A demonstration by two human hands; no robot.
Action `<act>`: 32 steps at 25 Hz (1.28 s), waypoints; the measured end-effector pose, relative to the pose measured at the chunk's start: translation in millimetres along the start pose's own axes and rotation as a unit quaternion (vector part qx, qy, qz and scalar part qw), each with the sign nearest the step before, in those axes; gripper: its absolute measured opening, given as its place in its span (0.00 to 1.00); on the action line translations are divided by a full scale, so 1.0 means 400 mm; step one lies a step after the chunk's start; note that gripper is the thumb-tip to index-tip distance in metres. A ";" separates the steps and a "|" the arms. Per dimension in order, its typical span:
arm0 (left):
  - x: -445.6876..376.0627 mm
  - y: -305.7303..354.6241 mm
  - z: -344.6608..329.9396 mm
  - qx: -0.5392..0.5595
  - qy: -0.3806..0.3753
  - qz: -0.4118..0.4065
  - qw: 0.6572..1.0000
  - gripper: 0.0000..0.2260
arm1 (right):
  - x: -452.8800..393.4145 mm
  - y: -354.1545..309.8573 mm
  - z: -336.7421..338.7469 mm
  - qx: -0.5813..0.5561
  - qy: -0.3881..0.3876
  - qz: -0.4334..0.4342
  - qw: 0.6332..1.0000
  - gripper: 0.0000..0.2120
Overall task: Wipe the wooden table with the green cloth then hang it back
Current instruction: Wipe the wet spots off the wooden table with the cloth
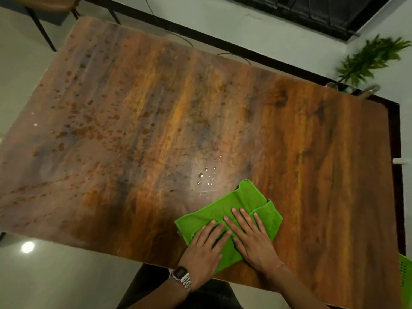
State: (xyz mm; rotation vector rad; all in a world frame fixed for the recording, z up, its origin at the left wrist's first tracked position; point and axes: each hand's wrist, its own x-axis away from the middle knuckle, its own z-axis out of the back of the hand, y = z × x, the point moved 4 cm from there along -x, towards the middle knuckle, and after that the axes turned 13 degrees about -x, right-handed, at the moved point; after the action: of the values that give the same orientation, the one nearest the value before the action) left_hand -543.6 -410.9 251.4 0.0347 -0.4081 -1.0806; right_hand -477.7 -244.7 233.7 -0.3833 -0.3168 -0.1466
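Left hand: the left hand (204, 249) lies flat, palm down, on the near-left part of the green cloth (243, 206). Its fingers (215, 228) are stretched out and a little spread. It grips nothing; it only presses on the fabric.
Right hand: the right hand (253, 240) also lies flat and fully opened, palm down, on the cloth, just beside the left hand. The index fingers of the two hands touch or almost touch; I cannot tell which.
Green cloth: it is folded in some layers and lies on the wooden table (138, 121), close to the near edge, right of the middle. Its far corner points away from the person.
Wooden table: the top is dark brown with strong grain. Many small wet spots (84, 128) cover the left half.
Water drops: a few bright drops (206, 176) sit just beyond the far-left side of the cloth, apart from it.
Wrist: a metal watch (182, 278) is on the left wrist.
Around the table: a green plant (370, 60) stands beyond the far right corner, blurred. A chair (48, 10) stands at the far left.
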 end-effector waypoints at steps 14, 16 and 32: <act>-0.466 -0.058 0.139 -0.108 0.042 -0.013 0.993 0.27 | -0.255 0.273 0.203 -0.012 0.120 -0.165 0.979 0.29; -0.550 -0.102 0.173 -0.122 0.053 -0.029 0.991 0.26 | -0.316 0.308 0.235 -0.010 0.136 -0.183 0.974 0.29; -0.779 -0.558 0.300 -0.096 0.161 0.128 0.974 0.27 | -0.840 0.578 0.522 -0.073 0.195 -0.275 0.939 0.29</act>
State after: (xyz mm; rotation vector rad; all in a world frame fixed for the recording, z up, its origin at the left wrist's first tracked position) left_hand -899.8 -228.6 217.0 -0.0150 -0.0125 -0.8356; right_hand -805.0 75.7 226.8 -0.3955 -0.0118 -0.7890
